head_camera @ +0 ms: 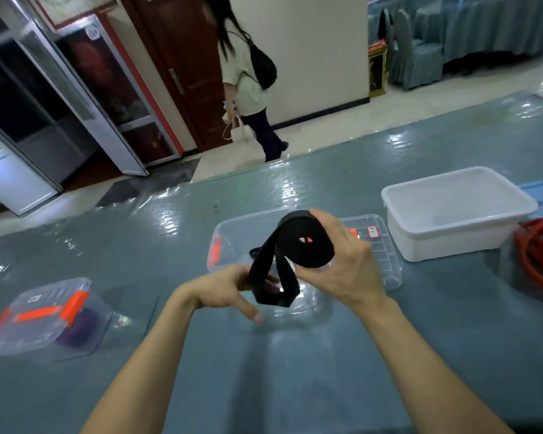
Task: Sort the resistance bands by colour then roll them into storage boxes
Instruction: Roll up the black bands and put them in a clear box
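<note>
While it is held above a clear storage box [389,277], the black resistance band [311,256] is half rolled.
The coil is clasped in the curled fingers of the right hand [348,267]; the loose loop, hanging towards seven o'clock, is pinched by the left hand [223,289]. On the teal table [264,386], a latched clear box [29,327] holding a purple roll [76,330] is seen at eight o'clock, a white tub [452,233] at two o'clock and red bands [536,258] at three o'clock.
</note>
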Demonstrator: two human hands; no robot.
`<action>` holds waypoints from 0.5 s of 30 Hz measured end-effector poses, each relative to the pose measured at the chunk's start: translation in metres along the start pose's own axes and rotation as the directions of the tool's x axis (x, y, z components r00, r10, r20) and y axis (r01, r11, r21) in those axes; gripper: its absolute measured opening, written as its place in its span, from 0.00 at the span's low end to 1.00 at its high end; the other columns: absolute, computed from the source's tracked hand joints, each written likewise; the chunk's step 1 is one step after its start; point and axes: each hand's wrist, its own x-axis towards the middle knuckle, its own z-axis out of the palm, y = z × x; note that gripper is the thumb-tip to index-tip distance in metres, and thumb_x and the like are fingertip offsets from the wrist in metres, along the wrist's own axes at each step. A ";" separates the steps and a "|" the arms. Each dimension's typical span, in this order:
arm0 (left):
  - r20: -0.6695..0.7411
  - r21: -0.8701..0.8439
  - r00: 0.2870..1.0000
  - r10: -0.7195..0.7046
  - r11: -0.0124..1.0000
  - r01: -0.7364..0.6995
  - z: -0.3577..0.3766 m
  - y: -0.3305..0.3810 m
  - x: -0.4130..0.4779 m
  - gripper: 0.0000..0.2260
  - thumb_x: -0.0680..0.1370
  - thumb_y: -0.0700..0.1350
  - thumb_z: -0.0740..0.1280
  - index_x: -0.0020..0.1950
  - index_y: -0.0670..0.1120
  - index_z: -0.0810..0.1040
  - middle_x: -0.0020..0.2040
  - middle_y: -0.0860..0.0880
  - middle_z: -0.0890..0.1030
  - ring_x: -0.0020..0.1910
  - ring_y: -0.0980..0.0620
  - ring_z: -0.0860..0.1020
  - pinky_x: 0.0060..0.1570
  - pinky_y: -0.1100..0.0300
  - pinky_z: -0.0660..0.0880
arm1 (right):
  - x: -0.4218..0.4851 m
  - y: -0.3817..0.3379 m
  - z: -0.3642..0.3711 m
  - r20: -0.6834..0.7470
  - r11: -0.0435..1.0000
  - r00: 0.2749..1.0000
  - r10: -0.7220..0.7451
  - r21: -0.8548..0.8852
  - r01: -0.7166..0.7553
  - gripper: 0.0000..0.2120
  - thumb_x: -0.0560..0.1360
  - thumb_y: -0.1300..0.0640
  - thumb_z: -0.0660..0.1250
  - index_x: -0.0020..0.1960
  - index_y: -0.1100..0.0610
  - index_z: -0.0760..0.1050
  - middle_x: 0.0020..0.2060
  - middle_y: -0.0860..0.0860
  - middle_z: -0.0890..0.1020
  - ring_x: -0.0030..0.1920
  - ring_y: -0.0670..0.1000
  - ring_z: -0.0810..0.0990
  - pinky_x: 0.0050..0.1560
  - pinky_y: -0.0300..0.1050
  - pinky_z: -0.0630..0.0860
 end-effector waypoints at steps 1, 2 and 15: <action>-0.036 0.013 0.999 -0.002 1.000 0.002 0.012 -0.017 0.005 0.28 0.71 0.32 0.83 0.69 0.45 0.83 0.68 0.51 0.86 0.73 0.54 0.80 0.77 0.51 0.74 | 0.002 0.002 -0.002 -0.018 1.000 1.000 0.014 0.010 -0.014 0.42 0.67 0.44 0.82 0.78 0.51 0.72 0.70 0.45 0.81 0.62 0.47 0.84 0.63 0.38 0.80; -0.092 0.003 0.996 0.005 1.000 -0.005 0.021 -0.031 0.010 0.25 0.71 0.29 0.81 0.66 0.43 0.85 0.67 0.50 0.87 0.72 0.54 0.81 0.77 0.49 0.74 | 0.003 0.004 -0.003 -0.023 1.000 1.000 0.020 0.012 -0.020 0.43 0.67 0.44 0.83 0.78 0.50 0.72 0.70 0.44 0.82 0.63 0.47 0.84 0.64 0.40 0.80; -0.973 0.106 0.209 0.097 0.994 0.029 0.002 -0.074 -0.014 0.09 0.70 0.47 0.71 0.47 0.53 0.74 0.32 0.52 0.81 0.31 0.48 0.81 0.32 0.49 0.80 | -0.013 0.028 -0.014 -0.003 0.989 0.989 0.147 -0.015 -0.147 0.41 0.62 0.46 0.78 0.74 0.42 0.73 0.59 0.36 0.82 0.55 0.37 0.80 0.58 0.19 0.67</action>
